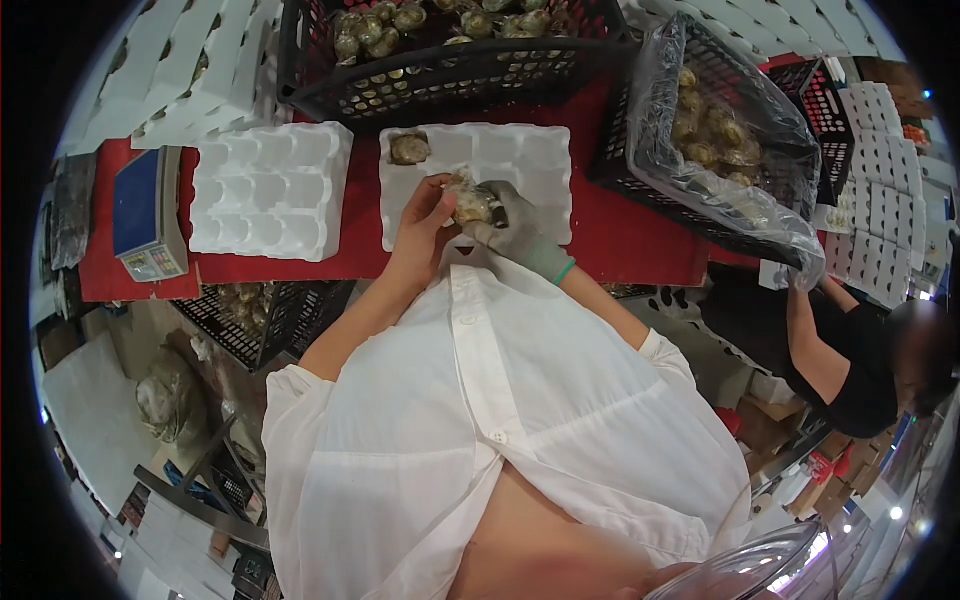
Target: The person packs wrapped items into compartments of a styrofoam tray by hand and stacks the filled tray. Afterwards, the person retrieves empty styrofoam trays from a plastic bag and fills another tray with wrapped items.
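You have a film-wrapped, roundish piece [469, 208] between your two hands, close in front of your chest and over the near part of a white foam tray [553, 190]; whether it touches the tray, you cannot tell from here. Your bare left hand [428, 222] has its fingers bent around the piece's nine o'clock side, and your gloved right hand [520, 238] grasps it from three o'clock. Between ten and eleven o'clock, a brown block [409, 149] sits in the tray's far-left corner compartment. At twelve o'clock stands a black crate [450, 85] of wrapped pieces; between two and three, a plastic-lined crate [615, 150] holds more. Toward nine o'clock lie a second foam tray [265, 195] and, beyond it, a blue-topped scale [137, 212]. Just past three, a co-worker's hand [803, 280] is at the lined crate's plastic.
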A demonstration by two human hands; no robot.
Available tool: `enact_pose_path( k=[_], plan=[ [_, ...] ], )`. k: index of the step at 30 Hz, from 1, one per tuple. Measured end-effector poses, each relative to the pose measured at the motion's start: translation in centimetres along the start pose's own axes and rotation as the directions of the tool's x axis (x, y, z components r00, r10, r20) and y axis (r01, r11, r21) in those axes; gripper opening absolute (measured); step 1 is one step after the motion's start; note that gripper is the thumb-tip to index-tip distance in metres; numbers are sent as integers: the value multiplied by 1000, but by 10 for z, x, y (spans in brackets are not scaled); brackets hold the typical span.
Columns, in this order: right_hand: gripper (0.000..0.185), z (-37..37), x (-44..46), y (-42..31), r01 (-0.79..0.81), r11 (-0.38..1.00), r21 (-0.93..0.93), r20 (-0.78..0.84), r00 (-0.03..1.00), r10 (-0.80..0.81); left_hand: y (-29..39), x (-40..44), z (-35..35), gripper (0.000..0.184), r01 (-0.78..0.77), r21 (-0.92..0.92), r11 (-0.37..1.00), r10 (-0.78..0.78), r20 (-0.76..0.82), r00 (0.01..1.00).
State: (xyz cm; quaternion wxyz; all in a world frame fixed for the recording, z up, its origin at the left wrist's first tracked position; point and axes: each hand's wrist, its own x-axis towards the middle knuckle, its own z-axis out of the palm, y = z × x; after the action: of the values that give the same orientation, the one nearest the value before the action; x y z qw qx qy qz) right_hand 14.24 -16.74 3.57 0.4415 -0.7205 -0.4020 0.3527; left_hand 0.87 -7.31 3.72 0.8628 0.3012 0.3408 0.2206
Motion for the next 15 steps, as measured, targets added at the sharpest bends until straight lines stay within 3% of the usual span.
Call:
enact_pose_path(
  k=[1, 2, 4, 6, 11, 13, 15],
  plan=[
    [50, 0, 0, 1, -91, 984, 153, 49, 995, 84, -3, 3, -2, 28, 0, -2, 1000, 0, 2, 1000],
    [50, 2, 0, 9, -93, 984, 152, 48, 995, 86, -7, 7, -5, 30, -37, 74, 997, 35, 24, 999],
    [47, 3, 2, 16, 160, 987, -18, -109, 981, -161, -14, 15, -13, 31, -73, 147, 986, 66, 48, 997],
    [46, -8, 1, 2, 124, 990, -65, -92, 987, -129, -16, 26, -19, 30, -245, 531, 811, 240, 79, 968],
    [44, -26, 19, 11, 94, 988, -124, -32, 995, -99, -14, 43, -7, 33, -318, 642, 697, 317, 122, 941],
    [44, -29, 28, 15, 142, 937, -318, -123, 974, -189, -16, 55, -1, 32, -330, 649, 686, 337, 119, 934],
    [43, -37, 41, 22, 175, 933, -315, -103, 971, -217, -18, 70, 3, 26, -354, 645, 677, 378, 109, 919]
  ],
)
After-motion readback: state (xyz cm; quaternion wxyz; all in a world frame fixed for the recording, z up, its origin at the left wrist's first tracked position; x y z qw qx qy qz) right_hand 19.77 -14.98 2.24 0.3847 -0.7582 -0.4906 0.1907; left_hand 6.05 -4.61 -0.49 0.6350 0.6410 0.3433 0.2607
